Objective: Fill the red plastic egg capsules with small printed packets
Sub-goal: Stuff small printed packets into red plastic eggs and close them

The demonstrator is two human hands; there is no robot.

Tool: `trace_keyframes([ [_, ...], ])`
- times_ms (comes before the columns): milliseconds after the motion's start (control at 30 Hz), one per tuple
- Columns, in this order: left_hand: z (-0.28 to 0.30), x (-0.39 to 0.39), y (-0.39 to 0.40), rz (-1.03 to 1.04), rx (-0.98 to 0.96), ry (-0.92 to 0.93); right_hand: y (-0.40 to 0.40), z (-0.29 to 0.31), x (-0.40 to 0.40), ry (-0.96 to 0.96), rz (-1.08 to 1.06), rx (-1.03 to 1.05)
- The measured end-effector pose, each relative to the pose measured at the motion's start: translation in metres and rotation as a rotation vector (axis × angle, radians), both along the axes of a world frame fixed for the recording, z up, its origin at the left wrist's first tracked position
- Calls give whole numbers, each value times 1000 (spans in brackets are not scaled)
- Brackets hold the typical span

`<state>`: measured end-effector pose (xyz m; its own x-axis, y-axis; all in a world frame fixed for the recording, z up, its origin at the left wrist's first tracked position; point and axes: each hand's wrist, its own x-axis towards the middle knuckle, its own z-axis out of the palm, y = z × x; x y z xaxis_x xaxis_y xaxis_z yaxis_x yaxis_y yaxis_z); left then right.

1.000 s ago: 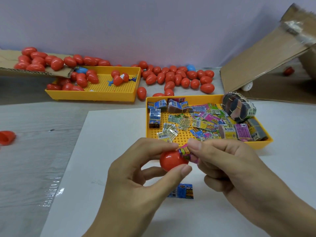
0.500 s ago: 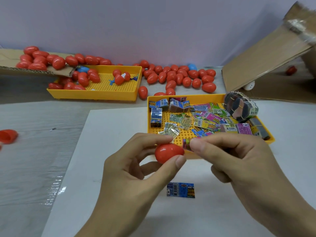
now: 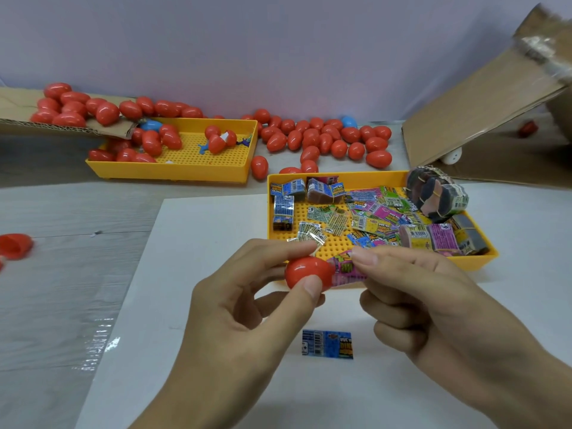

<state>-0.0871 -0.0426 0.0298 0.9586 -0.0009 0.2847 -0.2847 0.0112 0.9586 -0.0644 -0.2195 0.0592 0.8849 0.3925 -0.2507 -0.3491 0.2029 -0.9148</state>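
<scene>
We are pinching red egg capsule [image 3: 308, 272] in left hand [image 3: 235, 329], right hand [image 3: 433, 311] pinching pink packet [image 3: 346, 267] against it; blue packet [image 3: 327, 344] lying below, yellow packet tray [image 3: 458, 265] sitting behind.

Pink packet [image 3: 346, 269] against red egg half [image 3: 308, 270]

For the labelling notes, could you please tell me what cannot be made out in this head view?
- Open side of the red capsule: faces away, covered by the left hand.
- How far the pink packet is inside: hidden by capsule and right hand fingers.
- Packet print: too small to read.
- Cardboard box, top right: cut by the edge, blurred.
</scene>
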Motion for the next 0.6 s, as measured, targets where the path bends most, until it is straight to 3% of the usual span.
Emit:
trace_keyframes([
  [400, -6, 0, -3, -11, 86, -75, 2, -4, 0, -38, -15, -74],
  [600, -7, 1, -3, 38, 95, -118, 3, -5, -1, -195, -86, -204],
])
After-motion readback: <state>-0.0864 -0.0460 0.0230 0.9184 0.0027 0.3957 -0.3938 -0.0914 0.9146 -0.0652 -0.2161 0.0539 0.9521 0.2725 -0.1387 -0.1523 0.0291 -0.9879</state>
